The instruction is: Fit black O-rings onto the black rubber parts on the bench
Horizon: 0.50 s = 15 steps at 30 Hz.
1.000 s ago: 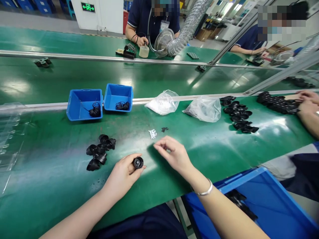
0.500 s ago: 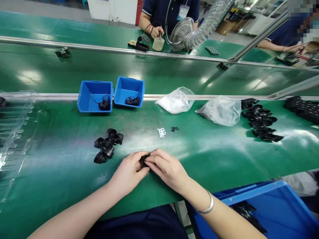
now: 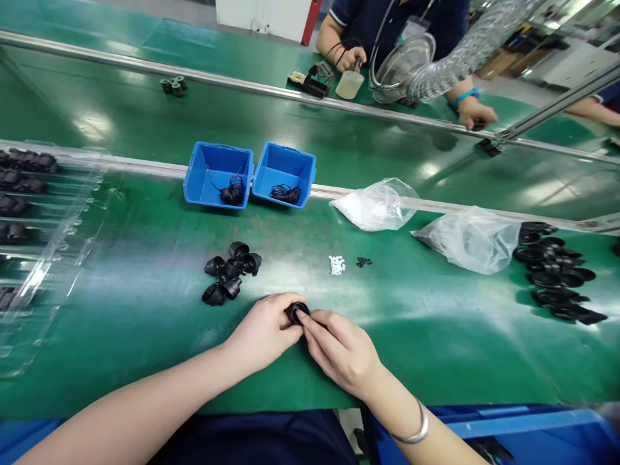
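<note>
My left hand [image 3: 268, 329] is closed around a black round hollow plastic part [image 3: 297, 313], its open end facing up and toward my right hand. The fingertips of my right hand [image 3: 341, 349] are bunched together, and the index finger reaches into that opening. Whether a small piece sits under those fingertips is hidden. To the left lies a cluster of similar black plastic parts [image 3: 231, 274]. Beyond my hands are a small pile of white pieces [image 3: 336, 265] and a smaller pile of tiny black pieces [image 3: 363, 261].
Two blue bins [image 3: 217, 173] with coiled black wire stand behind. Plastic bags [image 3: 375, 205] and stacked black parts [image 3: 557, 271] are at right. A clear tray [image 3: 53, 258] with black parts lies left. Across the metal rail [image 3: 232, 82], a co-worker's hand [image 3: 351, 59] holds a bottle.
The view has swung left, bringing more of the clear tray in. My right index finger now points deeper into the black part's opening. The co-worker's other hand has appeared by the rail.
</note>
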Each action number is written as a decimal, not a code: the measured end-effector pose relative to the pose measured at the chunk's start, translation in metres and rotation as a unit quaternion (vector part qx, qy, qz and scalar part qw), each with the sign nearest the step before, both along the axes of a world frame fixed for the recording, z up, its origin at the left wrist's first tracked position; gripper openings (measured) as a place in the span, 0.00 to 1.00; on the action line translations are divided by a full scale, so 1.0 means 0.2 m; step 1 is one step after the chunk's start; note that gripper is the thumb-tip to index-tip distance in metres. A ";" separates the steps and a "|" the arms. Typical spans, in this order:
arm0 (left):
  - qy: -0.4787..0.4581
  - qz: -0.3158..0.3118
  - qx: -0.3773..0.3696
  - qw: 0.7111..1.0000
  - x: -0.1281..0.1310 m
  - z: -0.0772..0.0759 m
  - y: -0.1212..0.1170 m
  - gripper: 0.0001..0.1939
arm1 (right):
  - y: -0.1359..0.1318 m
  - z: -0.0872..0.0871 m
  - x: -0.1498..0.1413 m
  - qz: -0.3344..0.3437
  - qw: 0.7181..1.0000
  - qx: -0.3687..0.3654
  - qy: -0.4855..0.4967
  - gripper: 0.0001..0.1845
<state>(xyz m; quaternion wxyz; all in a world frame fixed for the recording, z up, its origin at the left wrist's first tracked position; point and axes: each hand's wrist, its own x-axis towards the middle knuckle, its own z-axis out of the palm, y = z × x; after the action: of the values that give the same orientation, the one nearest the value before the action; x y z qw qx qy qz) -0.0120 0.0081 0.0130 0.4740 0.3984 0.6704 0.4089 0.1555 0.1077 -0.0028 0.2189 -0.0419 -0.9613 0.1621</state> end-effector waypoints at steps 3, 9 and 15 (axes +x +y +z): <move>-0.005 0.012 0.006 1.000 0.00 -0.01 0.00 0.19 | 0.00 0.01 -0.02 0.007 1.000 0.003 -0.009 0.30; 0.013 0.011 0.011 1.000 -0.01 -0.01 0.00 0.20 | -0.01 0.02 -0.03 0.004 0.999 -0.031 -0.036 0.29; -0.038 0.013 0.045 0.998 0.00 -0.01 -0.01 0.17 | 0.00 0.02 -0.02 -0.079 0.987 -0.133 0.051 0.30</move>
<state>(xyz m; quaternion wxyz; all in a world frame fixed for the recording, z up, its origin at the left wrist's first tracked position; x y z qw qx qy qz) -0.0129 0.0066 0.0114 0.4755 0.3943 0.6380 0.4598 0.1525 0.1087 0.0017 0.2719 -0.1381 -0.9124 0.2729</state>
